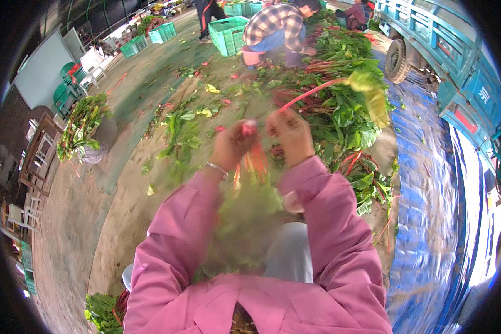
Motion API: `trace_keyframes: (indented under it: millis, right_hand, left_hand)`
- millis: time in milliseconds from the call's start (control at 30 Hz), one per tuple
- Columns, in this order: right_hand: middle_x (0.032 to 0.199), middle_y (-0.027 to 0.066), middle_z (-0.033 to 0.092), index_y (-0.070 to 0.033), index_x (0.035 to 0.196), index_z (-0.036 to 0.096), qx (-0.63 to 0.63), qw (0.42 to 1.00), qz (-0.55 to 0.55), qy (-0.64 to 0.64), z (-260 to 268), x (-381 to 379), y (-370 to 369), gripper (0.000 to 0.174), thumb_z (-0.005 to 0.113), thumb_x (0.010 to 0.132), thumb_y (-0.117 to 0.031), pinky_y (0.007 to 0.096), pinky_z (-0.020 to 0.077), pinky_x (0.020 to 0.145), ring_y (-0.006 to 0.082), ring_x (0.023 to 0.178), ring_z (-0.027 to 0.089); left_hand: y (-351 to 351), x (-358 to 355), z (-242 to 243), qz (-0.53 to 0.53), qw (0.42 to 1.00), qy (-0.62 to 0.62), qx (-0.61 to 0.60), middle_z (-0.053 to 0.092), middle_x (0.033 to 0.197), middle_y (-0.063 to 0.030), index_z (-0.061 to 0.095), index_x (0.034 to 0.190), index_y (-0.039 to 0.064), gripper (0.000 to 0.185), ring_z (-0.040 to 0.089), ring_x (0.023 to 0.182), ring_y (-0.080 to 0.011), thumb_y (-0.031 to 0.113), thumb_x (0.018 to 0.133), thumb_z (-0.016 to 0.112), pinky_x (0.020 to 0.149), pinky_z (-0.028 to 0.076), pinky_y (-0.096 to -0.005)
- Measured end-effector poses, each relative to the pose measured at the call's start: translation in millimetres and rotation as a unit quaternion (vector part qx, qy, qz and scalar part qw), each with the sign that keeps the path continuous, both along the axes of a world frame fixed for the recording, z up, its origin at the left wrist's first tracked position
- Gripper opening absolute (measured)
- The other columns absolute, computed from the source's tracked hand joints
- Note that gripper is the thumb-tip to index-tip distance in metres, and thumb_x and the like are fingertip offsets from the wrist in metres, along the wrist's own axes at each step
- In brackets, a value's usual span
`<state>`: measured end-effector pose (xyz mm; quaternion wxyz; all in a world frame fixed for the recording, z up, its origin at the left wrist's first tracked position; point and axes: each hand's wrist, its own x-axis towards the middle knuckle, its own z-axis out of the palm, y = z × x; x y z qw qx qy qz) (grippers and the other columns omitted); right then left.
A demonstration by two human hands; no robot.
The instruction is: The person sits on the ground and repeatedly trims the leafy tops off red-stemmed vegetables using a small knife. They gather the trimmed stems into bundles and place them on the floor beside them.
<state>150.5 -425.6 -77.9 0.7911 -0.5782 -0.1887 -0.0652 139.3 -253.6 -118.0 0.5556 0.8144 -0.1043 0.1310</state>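
Observation:
My left hand (236,144) grips a bunch of red-stemmed chard (255,163) by its stem ends. Its blurred green leaves hang down in front of my lap. Close beside it, my right hand (291,135) has its fingers closed around a single chard stalk (313,91). That red stalk slants up to the right and ends in a drooping yellow-green leaf. Both hands are blurred, so the exact finger positions are hard to make out. Beyond my right hand lies a long heap of red-stemmed chard (346,104) on the ground.
A co-worker (271,27) in a checked shirt sits low by the heap, next to a green plastic crate (228,35). Loose leaves (181,133) litter the floor. A blue tarpaulin (421,217) and a blue truck (455,54) are at right. Chard tops a rounded support (94,152) at left.

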Motion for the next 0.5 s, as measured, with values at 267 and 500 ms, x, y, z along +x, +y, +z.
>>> trace_keyframes:
  millis: [267,500]
  right_hand:
    - [0.071,0.0076,0.058,0.000,0.084,0.059,-0.385,0.915,0.061,0.105,-9,96,-6,0.026,0.049,0.089,-0.023,0.0281,0.0443,0.059,0.0143,0.064,0.056]
    - [0.083,0.0092,0.062,0.000,0.091,0.061,-0.342,0.930,0.010,-0.135,-34,79,36,0.028,0.062,0.081,-0.025,0.0281,0.0482,0.068,0.0171,0.075,0.059]
  left_hand:
    - [93,14,24,0.169,0.970,-0.054,-0.163,0.060,0.079,-0.0003,0.057,0.090,0.002,0.023,0.054,0.067,-0.0073,0.016,0.076,0.069,0.062,0.046,-0.0246]
    - [99,19,72,0.266,0.940,-0.128,-0.171,0.056,0.075,0.0041,0.057,0.085,0.009,0.023,0.049,0.063,-0.0064,0.021,0.074,0.074,0.058,0.040,-0.0217]
